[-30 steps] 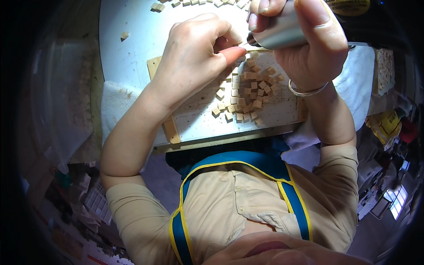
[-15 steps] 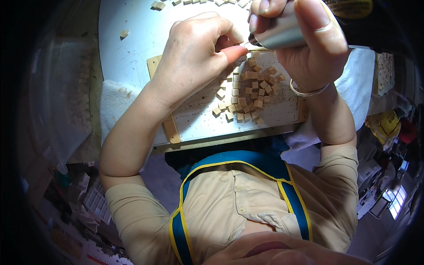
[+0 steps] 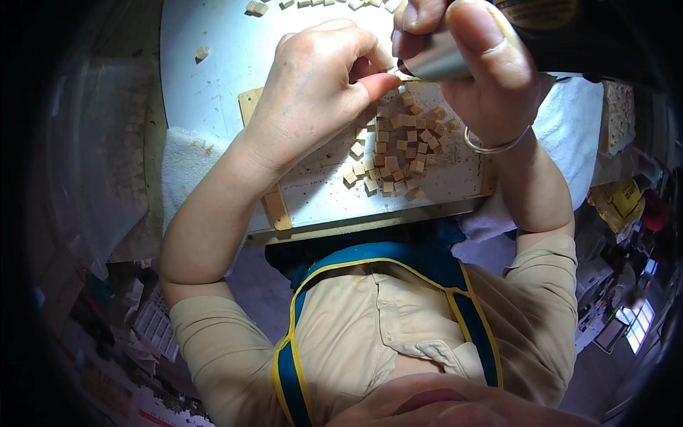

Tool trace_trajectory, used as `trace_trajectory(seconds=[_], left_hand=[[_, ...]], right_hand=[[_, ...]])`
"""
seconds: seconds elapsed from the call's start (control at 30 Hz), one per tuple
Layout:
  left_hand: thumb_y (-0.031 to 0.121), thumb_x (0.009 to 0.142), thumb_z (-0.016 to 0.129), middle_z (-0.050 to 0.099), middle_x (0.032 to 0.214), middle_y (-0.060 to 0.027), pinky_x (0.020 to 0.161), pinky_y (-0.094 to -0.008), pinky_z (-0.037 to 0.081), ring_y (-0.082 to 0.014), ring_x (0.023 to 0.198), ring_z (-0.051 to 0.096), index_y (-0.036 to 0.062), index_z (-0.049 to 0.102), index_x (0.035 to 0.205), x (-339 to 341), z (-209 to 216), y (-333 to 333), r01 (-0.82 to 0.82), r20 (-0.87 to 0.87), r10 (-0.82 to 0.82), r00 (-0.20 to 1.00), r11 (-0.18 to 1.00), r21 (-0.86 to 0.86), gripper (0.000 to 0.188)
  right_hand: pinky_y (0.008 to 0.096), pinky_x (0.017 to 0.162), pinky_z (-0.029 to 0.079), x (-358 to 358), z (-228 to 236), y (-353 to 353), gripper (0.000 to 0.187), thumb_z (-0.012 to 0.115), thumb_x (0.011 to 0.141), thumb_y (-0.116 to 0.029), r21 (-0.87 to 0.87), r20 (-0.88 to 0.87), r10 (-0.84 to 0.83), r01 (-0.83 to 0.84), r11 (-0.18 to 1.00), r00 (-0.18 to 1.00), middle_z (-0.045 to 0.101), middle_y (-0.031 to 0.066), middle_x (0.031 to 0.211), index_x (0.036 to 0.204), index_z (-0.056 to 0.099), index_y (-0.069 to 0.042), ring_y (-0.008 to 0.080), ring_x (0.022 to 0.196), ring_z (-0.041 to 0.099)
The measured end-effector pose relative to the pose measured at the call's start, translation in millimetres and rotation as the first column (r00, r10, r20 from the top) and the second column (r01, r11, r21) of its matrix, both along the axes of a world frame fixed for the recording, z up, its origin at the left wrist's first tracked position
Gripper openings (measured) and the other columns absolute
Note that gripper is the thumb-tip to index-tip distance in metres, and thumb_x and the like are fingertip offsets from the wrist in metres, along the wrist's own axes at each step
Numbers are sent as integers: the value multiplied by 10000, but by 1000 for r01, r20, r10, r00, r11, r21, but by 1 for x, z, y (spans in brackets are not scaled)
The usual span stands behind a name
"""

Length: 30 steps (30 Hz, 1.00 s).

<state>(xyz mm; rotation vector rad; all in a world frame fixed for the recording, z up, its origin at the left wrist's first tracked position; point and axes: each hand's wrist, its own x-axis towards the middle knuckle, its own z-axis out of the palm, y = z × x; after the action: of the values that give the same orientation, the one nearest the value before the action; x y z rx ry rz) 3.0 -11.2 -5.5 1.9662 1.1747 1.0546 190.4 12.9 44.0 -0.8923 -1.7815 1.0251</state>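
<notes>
My left hand (image 3: 309,96) is above the far left part of a white board with wooden edge strips (image 3: 306,199). Its thumb and forefinger are pinched together, and whatever small piece lies between them is too hidden to name. Gripped in my right hand (image 3: 494,89) is a dark-bodied hand tool with a silver tapered nose (image 3: 442,62). The tool's dark tip points left, close beside my left fingertips; I cannot tell whether it touches anything. Below both hands, a loose heap of small wooden cubes (image 3: 405,142) lies on the board.
More cubes (image 3: 306,3) form a row along the far edge, and a single cube (image 3: 202,53) sits at the far left. White towels flank the board, one left (image 3: 186,167) and one right (image 3: 576,128). A yellow bag (image 3: 620,203) is off to the right.
My right hand and the tool have shifted slightly left, bringing the tip nearer my left fingertips. My left hand has barely moved.
</notes>
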Motion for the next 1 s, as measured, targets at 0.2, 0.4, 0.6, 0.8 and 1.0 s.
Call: trace_trajectory(seconds=[0.2, 0.4, 0.6, 0.8, 1.0], left_hand=[[114, 784, 840, 669, 729, -99, 586, -327, 515, -209, 635, 664, 33, 696, 792, -2, 5, -2, 3, -71, -2, 997, 1000, 11, 166], [137, 772, 841, 669, 708, -98, 572, -341, 510, -226, 590, 648, 36, 711, 815, 0, 7, -3, 29, -12, -30, 999, 997, -77, 170], [84, 819, 847, 639, 826, -24, 638, -243, 450, -94, 727, 561, 24, 748, 1005, -25, 28, 0, 255, -114, -266, 957, 961, -107, 218], [119, 866, 820, 700, 873, -18, 653, -232, 487, -75, 744, 599, 44, 783, 1016, -30, 31, 29, -58, -189, 86, 978, 987, 148, 172], [234, 882, 729, 699, 923, -142, 768, -384, 544, -302, 831, 679, 45, 721, 1048, 0, 46, 33, -117, -379, 175, 909, 978, 172, 252]], right_hand=[[333, 811, 563, -1, -6, 5, 205, 643, 926, -87, 186, 93, -3, -14, 983, 996, 632, 70, 968, 1093, 599, 23, 187, 906, 670], [358, 685, 591, 15, -13, 17, 288, 623, 911, -152, -47, -680, 158, -258, 965, 716, 618, 99, 896, 1134, 548, 13, 232, 815, 679], [311, 575, 547, 10, 18, 35, 322, 608, 961, -344, -10, -785, 5, -20, 1000, 620, 613, 80, 775, 1109, 523, -71, 207, 664, 648], [299, 549, 553, 14, 15, 32, 384, 603, 984, -371, -44, -754, -25, -12, 999, 656, 632, 91, 800, 1156, 533, -35, 198, 676, 666], [273, 494, 530, 20, -1, 45, 341, 629, 974, -322, 96, -711, 86, -25, 995, 698, 631, 90, 778, 1150, 547, -41, 173, 628, 655]])
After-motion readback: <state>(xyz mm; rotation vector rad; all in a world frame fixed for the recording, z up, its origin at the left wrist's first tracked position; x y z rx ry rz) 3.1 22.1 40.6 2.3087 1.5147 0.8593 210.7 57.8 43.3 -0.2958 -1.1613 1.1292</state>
